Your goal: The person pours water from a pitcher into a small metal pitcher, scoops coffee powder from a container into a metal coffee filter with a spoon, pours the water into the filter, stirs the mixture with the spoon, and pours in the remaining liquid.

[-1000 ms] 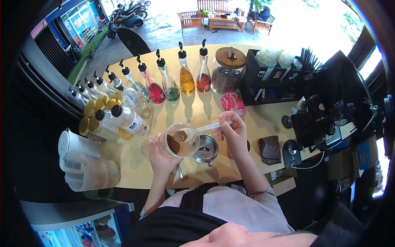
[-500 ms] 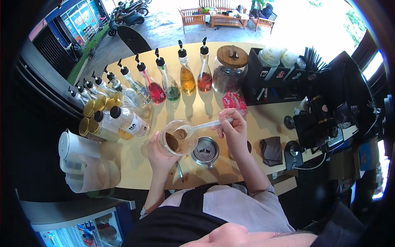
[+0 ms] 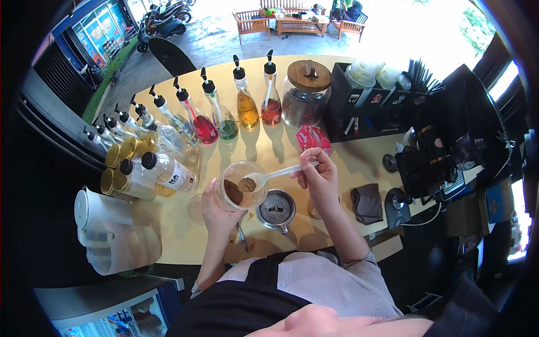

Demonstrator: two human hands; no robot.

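My left hand (image 3: pixel 218 210) is wrapped round a clear plastic jar (image 3: pixel 247 166), tilted so that its mouth faces me. Brown powder (image 3: pixel 232 192) lies inside along its left side. Between the fingers of my right hand (image 3: pixel 316 173) is the handle of a white plastic spoon (image 3: pixel 282 171). The spoon's bowl holds a heap of the brown powder and is at the mouth of the jar. Just right of the jar and below it, a round metal strainer (image 3: pixel 276 209) with a perforated middle sits on the table.
Syrup bottles with black pumps (image 3: pixel 247 104) curve along the back and left. A wooden-lidded glass jar (image 3: pixel 306 101), a red packet (image 3: pixel 312 139) and a black cup organizer (image 3: pixel 348 121) stand at back right. Plastic pitchers (image 3: pixel 120 247) are at left, a dark folded cloth (image 3: pixel 366 204) at right.
The view has shifted slightly, so the table's things appear a little further left. Both hands keep their hold, and the powder-filled spoon stays at the jar's mouth.
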